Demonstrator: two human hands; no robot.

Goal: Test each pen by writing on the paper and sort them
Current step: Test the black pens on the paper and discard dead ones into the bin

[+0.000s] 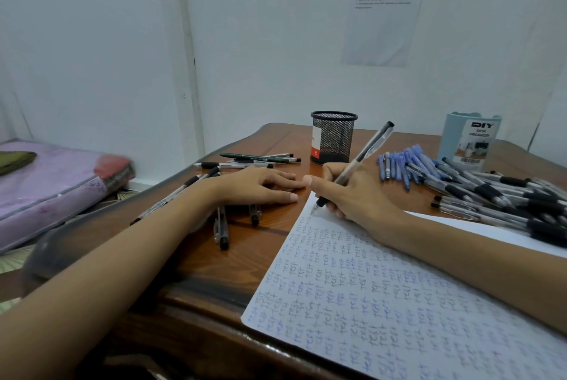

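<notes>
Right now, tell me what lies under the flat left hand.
Two clear plastic pens with black grips poke out from beneath the left hand on the brown wooden table. Their far ends are hidden by the palm.

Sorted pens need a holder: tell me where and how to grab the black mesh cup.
Probably grip the mesh cup around its upright round wall, under the rim, from its left: the right hand holds a pen raised close by its right.

Pen (365, 152) in right hand (352, 192), tip on the paper (383, 303); left hand (257, 186) flat on table (245, 260)
</notes>
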